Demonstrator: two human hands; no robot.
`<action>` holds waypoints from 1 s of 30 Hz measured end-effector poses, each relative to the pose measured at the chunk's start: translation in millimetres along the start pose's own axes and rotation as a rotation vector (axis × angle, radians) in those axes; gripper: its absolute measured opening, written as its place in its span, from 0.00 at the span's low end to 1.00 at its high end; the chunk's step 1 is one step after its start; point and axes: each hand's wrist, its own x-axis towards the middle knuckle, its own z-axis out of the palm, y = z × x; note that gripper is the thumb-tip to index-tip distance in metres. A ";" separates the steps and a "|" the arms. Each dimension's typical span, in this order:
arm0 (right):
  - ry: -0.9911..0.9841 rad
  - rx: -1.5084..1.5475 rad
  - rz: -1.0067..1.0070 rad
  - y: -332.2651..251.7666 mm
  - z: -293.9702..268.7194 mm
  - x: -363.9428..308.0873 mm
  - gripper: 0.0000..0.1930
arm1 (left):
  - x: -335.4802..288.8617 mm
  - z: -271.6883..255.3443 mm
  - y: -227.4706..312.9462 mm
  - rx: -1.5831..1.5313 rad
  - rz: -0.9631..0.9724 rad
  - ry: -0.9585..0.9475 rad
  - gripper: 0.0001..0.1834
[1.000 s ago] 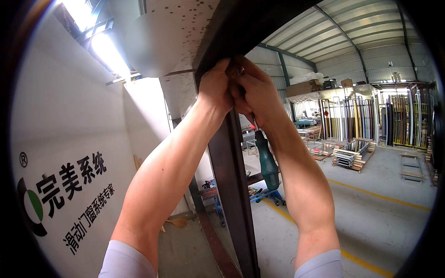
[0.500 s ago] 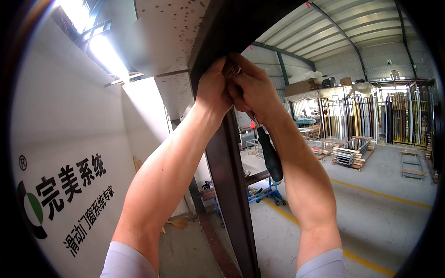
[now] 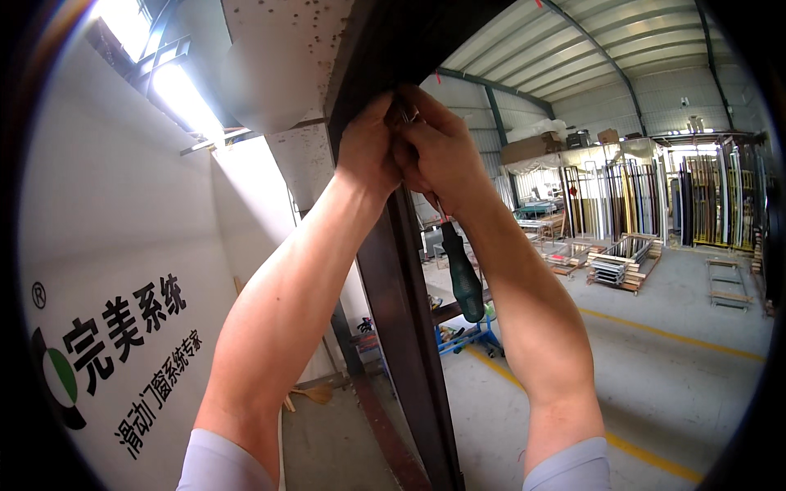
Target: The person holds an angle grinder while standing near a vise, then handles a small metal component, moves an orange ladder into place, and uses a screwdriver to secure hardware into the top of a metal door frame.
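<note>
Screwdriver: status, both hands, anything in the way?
Left hand and right hand together, up at dark frame. Screwdriver handle down, shaft running up into right hand. Contact spot mostly hidden by the hands.

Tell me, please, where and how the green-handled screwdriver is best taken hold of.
The screwdriver is probably best gripped round its thick handle, coming from below. It hangs handle down, its narrow end running up to the right hand; the right forearm lies close on the right side, while the handle's lower end looks free.
</note>
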 end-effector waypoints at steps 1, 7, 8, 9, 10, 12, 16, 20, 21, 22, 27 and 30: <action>0.022 0.012 -0.015 2.4 0.8 0.1 0.28 | -1.3 0.8 -0.2 -0.003 -0.001 0.004 0.14; 0.101 -0.043 -0.078 14.0 2.9 5.8 0.28 | -5.0 7.4 2.1 0.066 -0.035 0.127 0.12; 0.102 -0.054 -0.074 12.9 3.1 6.3 0.28 | -7.7 11.2 2.9 0.062 -0.035 0.139 0.12; 0.103 -0.064 -0.070 12.1 3.0 6.3 0.28 | -10.2 15.4 3.1 0.058 -0.035 0.151 0.12; 0.091 -0.079 -0.068 11.4 2.0 5.8 0.28 | -11.1 17.0 2.8 0.053 -0.035 0.162 0.12; 0.063 -0.110 -0.070 9.2 0.3 5.2 0.28 | -7.6 13.9 2.1 0.048 -0.027 0.145 0.12; 0.045 -0.131 -0.090 11.6 -4.2 7.1 0.28 | 1.3 17.0 -5.5 -0.031 0.004 0.172 0.11; 0.041 -0.171 -0.116 10.7 -6.6 9.8 0.27 | 1.1 5.3 -3.5 -0.020 -0.010 0.054 0.12; 0.042 -0.174 -0.123 11.6 -7.4 10.4 0.27 | 1.1 5.5 -3.3 -0.027 -0.019 0.062 0.12; 0.041 -0.145 -0.110 11.4 -7.2 10.5 0.27 | 1.1 5.9 -3.1 -0.033 -0.027 0.070 0.12; 0.010 0.031 0.001 3.1 -1.5 3.0 0.28 | -7.4 10.7 -2.4 -0.003 0.044 0.051 0.13; -0.005 0.039 0.000 2.6 -3.2 1.7 0.29 | -6.1 10.0 -4.2 -0.012 0.064 0.066 0.12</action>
